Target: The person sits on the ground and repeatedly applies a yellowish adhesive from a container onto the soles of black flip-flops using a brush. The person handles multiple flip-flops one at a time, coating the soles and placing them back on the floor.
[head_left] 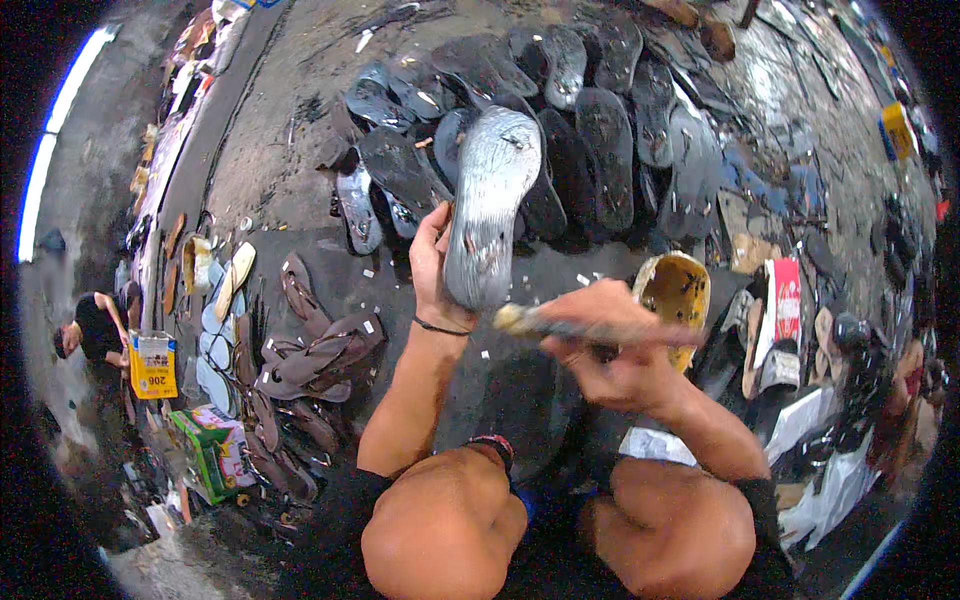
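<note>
number on yellow container (pixel 153 366); blurred print on red panel (pixel 787 300)

Green carton (pixel 196 458), left, beside a heap of dark brown flip-flops (pixel 322 358); pale blue slippers (pixel 214 348), lying near these; yellow-and-white container (pixel 153 366), upper left of the carton; seated person (pixel 96 330) in black, next to it; red-and-white box (pixel 786 300), right; crumpled clear plastic (pixel 832 492), lower right; bright light strip (pixel 62 140), far left edge.

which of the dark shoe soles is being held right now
The shiny sole in the left hand; the other dark soles lie grouped beyond it, touched by neither hand.
</note>
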The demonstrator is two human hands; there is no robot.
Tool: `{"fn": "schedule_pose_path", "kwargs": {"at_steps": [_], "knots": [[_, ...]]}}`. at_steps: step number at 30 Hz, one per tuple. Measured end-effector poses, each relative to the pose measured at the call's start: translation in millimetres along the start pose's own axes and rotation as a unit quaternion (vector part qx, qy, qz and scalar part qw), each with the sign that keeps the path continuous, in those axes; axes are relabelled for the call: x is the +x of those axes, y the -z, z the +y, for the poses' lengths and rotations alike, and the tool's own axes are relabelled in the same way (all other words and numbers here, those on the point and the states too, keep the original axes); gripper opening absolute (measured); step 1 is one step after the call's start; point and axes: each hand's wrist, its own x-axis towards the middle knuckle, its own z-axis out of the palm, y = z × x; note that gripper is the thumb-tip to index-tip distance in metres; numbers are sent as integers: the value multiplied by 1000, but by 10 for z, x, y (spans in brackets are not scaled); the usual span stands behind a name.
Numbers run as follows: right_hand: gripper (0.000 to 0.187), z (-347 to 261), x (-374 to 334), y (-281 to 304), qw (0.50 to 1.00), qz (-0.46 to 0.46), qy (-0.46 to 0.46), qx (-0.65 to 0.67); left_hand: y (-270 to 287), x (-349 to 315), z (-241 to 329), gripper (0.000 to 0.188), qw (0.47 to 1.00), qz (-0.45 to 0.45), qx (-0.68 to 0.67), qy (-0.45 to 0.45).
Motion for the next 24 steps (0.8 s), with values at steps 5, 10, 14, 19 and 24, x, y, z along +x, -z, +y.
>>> {"fn": "schedule_pose_path", "kwargs": {"at_steps": [5, 10, 14, 19, 24], "knots": [[22, 204, -555, 57, 980, 59, -182, -63, 366, 560, 405, 38, 998, 19, 16, -63], [25, 389, -982, 21, 960, 69, -258, -87, 838, 1577, 1445, 38, 973, 46, -85, -209], [28, 516, -1159, 352, 920, 157, -347, -91, 1178, 1169, 810, 47, 896, 86, 252, -356], [26, 689, -1326, 635, 870, 155, -351, -309, 1643, -1344, 694, 79, 228, 170, 942, 178], [32, 1299, -1478, 349, 853, 118, -310, -403, 1523, -1961, 872, 81, 183, 148, 972, 4]]}}
